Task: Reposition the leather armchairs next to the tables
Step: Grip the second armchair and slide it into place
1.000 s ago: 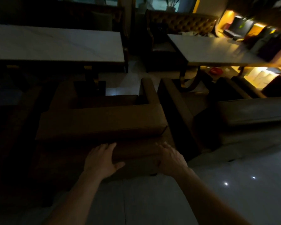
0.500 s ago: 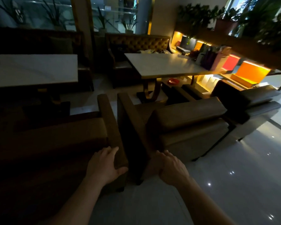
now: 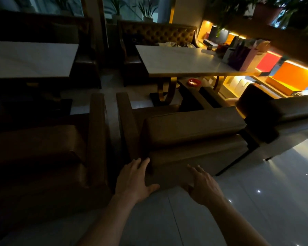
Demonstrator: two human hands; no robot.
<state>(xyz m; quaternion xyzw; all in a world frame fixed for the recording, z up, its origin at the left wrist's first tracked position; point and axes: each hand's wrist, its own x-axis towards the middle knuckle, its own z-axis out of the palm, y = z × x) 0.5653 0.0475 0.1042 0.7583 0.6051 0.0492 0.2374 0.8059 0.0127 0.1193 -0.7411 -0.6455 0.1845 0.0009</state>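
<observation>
A brown leather armchair [image 3: 194,128] stands with its back toward me, facing a white-topped table [image 3: 181,61]. My left hand [image 3: 133,180] lies flat on the back's lower left corner, fingers spread. My right hand [image 3: 203,187] reaches over the lower edge of the same back, fingers apart, holding nothing. A second brown armchair [image 3: 48,148] stands to the left, facing another white table [image 3: 28,59]. A narrow gap separates the two chairs. A third, darker armchair [image 3: 281,112] sits to the right.
Tufted leather benches [image 3: 158,32] stand behind both tables. A red ashtray [image 3: 193,82] sits on a low surface under the right table. Lit shelves with bags and an orange box [image 3: 292,79] line the right wall. Glossy tiled floor [image 3: 256,201] spreads to my right.
Both hands have left the left armchair and moved right onto the middle armchair's back. The view has turned rightward and nearer to that chair.
</observation>
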